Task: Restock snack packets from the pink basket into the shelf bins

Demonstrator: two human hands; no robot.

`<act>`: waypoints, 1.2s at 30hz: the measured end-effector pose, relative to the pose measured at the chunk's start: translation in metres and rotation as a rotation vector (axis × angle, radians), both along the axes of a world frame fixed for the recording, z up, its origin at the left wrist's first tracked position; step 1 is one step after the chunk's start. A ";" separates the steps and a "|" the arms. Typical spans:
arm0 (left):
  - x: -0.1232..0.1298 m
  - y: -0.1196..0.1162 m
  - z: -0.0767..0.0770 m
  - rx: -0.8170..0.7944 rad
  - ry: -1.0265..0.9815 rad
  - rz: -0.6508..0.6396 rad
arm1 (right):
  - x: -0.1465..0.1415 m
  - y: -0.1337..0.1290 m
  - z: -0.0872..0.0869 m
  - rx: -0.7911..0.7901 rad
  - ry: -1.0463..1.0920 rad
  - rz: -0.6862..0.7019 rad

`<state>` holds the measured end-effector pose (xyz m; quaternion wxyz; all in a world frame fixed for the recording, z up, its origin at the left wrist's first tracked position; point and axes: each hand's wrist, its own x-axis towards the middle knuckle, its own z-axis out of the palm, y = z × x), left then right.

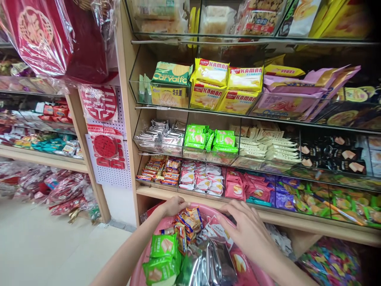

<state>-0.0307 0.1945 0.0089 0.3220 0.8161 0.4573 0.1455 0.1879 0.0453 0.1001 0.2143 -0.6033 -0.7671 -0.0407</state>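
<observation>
A pink plastic basin [143, 260] stands below the shelf front, filled with wrapped snacks. My left hand [174, 206] is at its far left rim, fingers curled together over the edge. Over the right side of the basin is my right hand [248, 228], its thumb apart from the bent fingers and nothing visible in it. Inside the basin lie green wafer packets [162, 254], orange-brown packets [190, 220], silver packets [208, 262], white-and-pink packets [218, 230] and red-pink packets [242, 266]. My right hand and wrist partly cover the right rim.
The lowest shelf row holds orange snack packets [162, 171], white-pink packets [202, 176] and red-pink packets [248, 186] behind clear dividers. Above sit green packets [210, 138] and yellow Kaman packs [228, 85]. A wooden ledge [285, 218] juts out behind the basin. Bagged goods [59, 186] lie left.
</observation>
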 end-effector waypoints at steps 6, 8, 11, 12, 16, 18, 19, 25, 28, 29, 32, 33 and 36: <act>0.001 0.002 -0.002 -0.034 -0.001 -0.008 | -0.001 0.002 -0.002 -0.001 0.016 0.011; 0.001 0.003 -0.001 -0.048 -0.004 -0.010 | -0.001 0.005 -0.004 -0.006 0.017 0.016; 0.000 0.005 -0.003 -0.057 0.001 -0.012 | -0.004 0.010 -0.008 -0.016 0.014 0.019; 0.000 0.006 -0.004 -0.056 0.006 -0.014 | -0.004 0.012 -0.010 -0.021 0.013 0.024; -0.001 0.009 -0.009 -0.051 0.028 -0.006 | -0.007 0.018 -0.017 -0.030 0.010 0.035; -0.002 0.010 -0.011 -0.049 0.033 -0.004 | -0.007 0.020 -0.021 -0.036 0.016 0.042; -0.002 0.011 -0.011 -0.048 0.032 -0.007 | -0.007 0.020 -0.022 -0.042 0.019 0.046; -0.002 0.011 -0.012 -0.053 0.026 0.001 | -0.008 0.021 -0.026 -0.085 0.020 0.050; -0.003 0.012 -0.012 -0.038 0.029 -0.012 | -0.010 0.022 -0.026 -0.099 0.025 0.050; -0.003 0.012 -0.013 -0.036 0.030 -0.016 | -0.010 0.022 -0.026 -0.094 0.025 0.050; -0.004 0.013 -0.015 -0.033 0.023 -0.025 | -0.013 0.023 -0.026 -0.053 0.015 0.061; -0.004 0.013 -0.016 -0.032 0.014 -0.023 | -0.015 0.023 -0.025 -0.044 0.010 0.068; -0.004 0.014 -0.018 -0.043 -0.006 -0.006 | -0.030 0.025 -0.008 -0.025 0.013 0.110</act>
